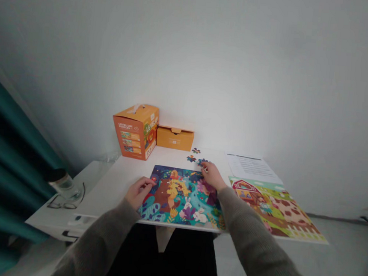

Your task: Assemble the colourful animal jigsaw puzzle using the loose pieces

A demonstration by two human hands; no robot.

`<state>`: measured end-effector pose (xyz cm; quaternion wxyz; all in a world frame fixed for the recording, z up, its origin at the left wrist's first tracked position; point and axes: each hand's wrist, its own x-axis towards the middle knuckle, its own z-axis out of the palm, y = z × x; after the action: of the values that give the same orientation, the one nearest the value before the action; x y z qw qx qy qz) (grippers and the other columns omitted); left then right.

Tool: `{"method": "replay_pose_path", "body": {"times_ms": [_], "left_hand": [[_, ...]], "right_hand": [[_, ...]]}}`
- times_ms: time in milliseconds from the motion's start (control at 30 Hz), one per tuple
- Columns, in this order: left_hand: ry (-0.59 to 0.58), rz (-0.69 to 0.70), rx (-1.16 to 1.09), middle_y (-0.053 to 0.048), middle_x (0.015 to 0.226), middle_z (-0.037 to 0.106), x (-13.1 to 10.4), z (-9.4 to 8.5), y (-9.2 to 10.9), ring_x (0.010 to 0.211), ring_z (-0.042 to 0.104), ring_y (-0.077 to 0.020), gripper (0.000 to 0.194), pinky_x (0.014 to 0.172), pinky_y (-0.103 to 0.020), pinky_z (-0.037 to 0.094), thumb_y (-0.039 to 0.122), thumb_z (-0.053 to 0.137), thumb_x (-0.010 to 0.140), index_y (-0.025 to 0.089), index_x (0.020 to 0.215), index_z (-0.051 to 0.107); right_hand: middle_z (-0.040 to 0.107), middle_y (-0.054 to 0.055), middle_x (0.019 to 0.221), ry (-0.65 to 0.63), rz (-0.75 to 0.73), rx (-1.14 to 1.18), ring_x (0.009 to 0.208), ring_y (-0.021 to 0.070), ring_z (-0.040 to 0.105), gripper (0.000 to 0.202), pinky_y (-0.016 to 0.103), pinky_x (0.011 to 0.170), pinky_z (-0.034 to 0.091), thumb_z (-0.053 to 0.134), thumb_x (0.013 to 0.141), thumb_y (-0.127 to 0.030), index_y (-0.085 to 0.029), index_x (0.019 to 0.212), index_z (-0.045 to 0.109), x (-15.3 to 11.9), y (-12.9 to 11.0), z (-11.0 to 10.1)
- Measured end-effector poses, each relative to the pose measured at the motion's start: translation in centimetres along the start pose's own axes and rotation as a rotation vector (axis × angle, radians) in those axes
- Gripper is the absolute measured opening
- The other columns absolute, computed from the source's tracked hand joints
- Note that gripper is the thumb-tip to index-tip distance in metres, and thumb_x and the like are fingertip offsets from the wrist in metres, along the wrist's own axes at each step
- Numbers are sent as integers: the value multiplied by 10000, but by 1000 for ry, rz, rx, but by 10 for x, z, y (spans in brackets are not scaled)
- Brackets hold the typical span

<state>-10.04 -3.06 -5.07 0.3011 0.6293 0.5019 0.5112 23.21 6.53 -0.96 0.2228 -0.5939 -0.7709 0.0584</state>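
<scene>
A colourful animal jigsaw puzzle (194, 199) lies flat at the front of the white table. My left hand (138, 192) rests at its left edge, fingers loosely bent with a gap between thumb and forefinger. Beyond the puzzle's far edge, my right hand (212, 175) has its fingertips closed on a dark blue puzzle piece (202, 162), partly hidden by the fingers. Just left of that lies another loose puzzle piece (191, 159). A further small puzzle piece or cluster (196, 150) sits farther back.
An orange puzzle box (133, 131) and a low yellow box (175, 139) stand by the wall. To the right lie a farm picture (274, 206) and a printed sheet (252, 167). Eyeglasses (62, 204) and a bottle (65, 185) are on the lower cabinet at left.
</scene>
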Motion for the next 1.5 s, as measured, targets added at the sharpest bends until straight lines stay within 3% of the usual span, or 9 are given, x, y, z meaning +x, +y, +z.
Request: {"method": "replay_pose_path", "body": {"times_ms": [100, 233, 333, 500, 633, 833, 967, 1100, 1500], "left_hand": [[-6, -23, 5, -56, 835, 724, 0, 1, 0, 782, 657, -211, 272, 769, -346, 540, 459, 607, 846, 212, 824, 718], [-24, -30, 1, -63, 841, 729, 1, 0, 1, 798, 659, -230, 264, 780, -385, 537, 454, 601, 852, 217, 821, 713], [-20, -26, -2, -67, 841, 727, 1, 1, 3, 797, 656, -233, 262, 776, -392, 534, 453, 600, 850, 216, 809, 705], [-13, -35, -15, -58, 830, 723, 0, 1, 5, 817, 661, -233, 272, 787, -383, 542, 470, 604, 841, 219, 805, 705], [-14, -43, -20, -54, 821, 717, -1, 2, 5, 800, 658, -223, 278, 777, -369, 544, 476, 610, 833, 215, 802, 700], [-30, -35, -36, -51, 790, 704, -2, 3, 8, 770, 648, -210, 276, 740, -351, 536, 471, 605, 841, 212, 798, 689], [-25, -38, -47, -48, 755, 697, -3, 3, 10, 739, 653, -204, 300, 710, -338, 543, 493, 615, 833, 206, 797, 694], [-25, -45, -70, -47, 756, 706, -3, 3, 7, 734, 668, -194, 299, 707, -318, 550, 485, 615, 841, 199, 816, 695], [-58, -60, -90, -39, 733, 697, -4, 3, 5, 691, 653, -176, 299, 660, -297, 547, 489, 627, 842, 199, 840, 696]], "right_hand": [[596, 148, 1208, 22, 73, -34, 1118, 238, 538, 377, 366, 984, 410, 545, 929, -208, -142, 1300, 562, 24, 17, 10], [574, 148, 1212, -15, 132, -34, 1132, 272, 531, 307, 376, 934, 427, 616, 894, -252, -171, 1190, 614, 38, 26, 23], [568, 125, 1166, -42, 166, 4, 1029, 240, 581, 263, 357, 887, 442, 624, 867, -201, -180, 1129, 625, 45, 28, 28], [536, 104, 1150, -7, 173, 117, 885, 164, 604, 450, 303, 874, 446, 688, 787, -163, -160, 1225, 583, 48, 30, 24], [585, 61, 974, 68, 155, 250, 845, 160, 585, 174, 299, 852, 453, 585, 847, -187, -149, 1010, 632, 42, 27, 14], [586, -16, 659, 71, 116, 518, 629, 156, 578, 231, 278, 641, 485, 472, 917, -363, -172, 942, 598, 14, -10, -4], [599, -36, 712, 44, 45, 950, 630, 154, 608, 368, 291, 649, 516, 541, 885, -426, -218, 1186, 579, -27, -54, -18], [554, -30, 815, 32, 43, 1097, 655, 144, 626, 354, 312, 694, 544, 571, 888, -385, -270, 1222, 582, -66, -84, -26], [517, -31, 834, 76, 207, 1354, 643, 166, 655, 329, 358, 627, 585, 645, 846, -427, -273, 1120, 549, -98, -105, -3]]}}
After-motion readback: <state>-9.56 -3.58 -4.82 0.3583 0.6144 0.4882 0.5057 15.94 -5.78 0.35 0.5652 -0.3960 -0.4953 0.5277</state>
